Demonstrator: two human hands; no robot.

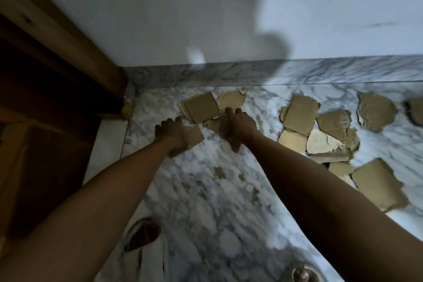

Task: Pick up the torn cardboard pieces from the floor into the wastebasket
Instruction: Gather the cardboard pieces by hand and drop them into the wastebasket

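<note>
Head view shows both arms stretched down over a marble floor (206,190) near a wall (160,18). Left hand (174,136) grips a small cardboard piece (194,136), fingers curled around it. Right hand (238,126) reaches onto a square piece (201,106) by the skirting; whether it grips cannot be told. More torn pieces (320,135) lie scattered to the right. A wooden door (45,98) stands at left.
</note>
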